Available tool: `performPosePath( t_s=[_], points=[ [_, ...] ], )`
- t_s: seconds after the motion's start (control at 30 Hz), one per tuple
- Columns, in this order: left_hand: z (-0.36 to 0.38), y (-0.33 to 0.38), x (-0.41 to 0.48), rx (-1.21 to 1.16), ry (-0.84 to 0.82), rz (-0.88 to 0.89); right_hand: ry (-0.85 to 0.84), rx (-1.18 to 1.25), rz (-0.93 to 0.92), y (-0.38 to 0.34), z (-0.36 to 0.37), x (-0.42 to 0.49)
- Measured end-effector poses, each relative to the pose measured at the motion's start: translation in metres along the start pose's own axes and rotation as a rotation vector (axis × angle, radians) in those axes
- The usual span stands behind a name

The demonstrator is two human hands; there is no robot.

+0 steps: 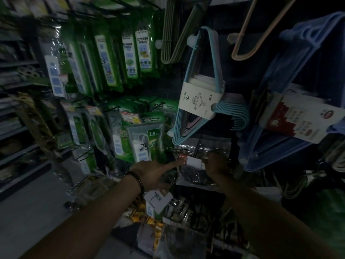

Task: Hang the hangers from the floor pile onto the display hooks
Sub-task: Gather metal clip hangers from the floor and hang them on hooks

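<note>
Dim, blurry shot. Far left: shelving, contents unreadable. Next, green packaged goods hanging in rows on display hooks, price tags on some. Left hand, beaded bracelet on the wrist, reaches toward a clear plastic packet hanging low centre; index finger extended, touching the packet's red-and-white label, grip apart, not clamped on anything. Right hand is at the packet's right edge; can't tell whether its grip is closed on it, too dark. Above the hands: light-blue hanger bundle with a white paper band, hung on a hook. Right of that: larger blue hanger pack with a red-and-white card, also hung. Floor pile not discernible.
</note>
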State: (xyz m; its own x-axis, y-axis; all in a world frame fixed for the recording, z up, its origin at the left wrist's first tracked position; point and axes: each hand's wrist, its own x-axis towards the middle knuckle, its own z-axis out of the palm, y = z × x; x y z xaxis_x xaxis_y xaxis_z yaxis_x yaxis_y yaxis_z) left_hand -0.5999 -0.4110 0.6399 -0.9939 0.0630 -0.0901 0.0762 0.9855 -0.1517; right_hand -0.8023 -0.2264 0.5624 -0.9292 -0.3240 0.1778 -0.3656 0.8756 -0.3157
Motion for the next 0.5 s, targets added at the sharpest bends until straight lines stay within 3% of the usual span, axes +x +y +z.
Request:
performPosePath(
  t_s=[0.1, 0.2, 0.3, 0.37, 0.5],
  points=[
    [0.008, -0.002, 0.0, -0.054, 0.03, 0.001, 0.1, 0.067, -0.085, -0.001, -0.007, -0.016],
    [0.011, -0.005, 0.001, -0.149, 0.025, 0.016, 0.087, 0.292, -0.079, -0.002, -0.009, -0.047],
    [0.012, -0.008, 0.002, -0.26, -0.007, 0.058, -0.16, 0.604, -0.084, -0.006, -0.015, -0.104],
    [0.011, -0.007, 0.003, -0.312, -0.006, 0.083, -0.373, 0.765, -0.213, -0.014, -0.023, -0.137],
    [0.013, -0.004, 0.001, -0.391, 0.015, 0.078, -0.511, 0.754, -0.266, -0.026, -0.012, -0.156]
  ],
)
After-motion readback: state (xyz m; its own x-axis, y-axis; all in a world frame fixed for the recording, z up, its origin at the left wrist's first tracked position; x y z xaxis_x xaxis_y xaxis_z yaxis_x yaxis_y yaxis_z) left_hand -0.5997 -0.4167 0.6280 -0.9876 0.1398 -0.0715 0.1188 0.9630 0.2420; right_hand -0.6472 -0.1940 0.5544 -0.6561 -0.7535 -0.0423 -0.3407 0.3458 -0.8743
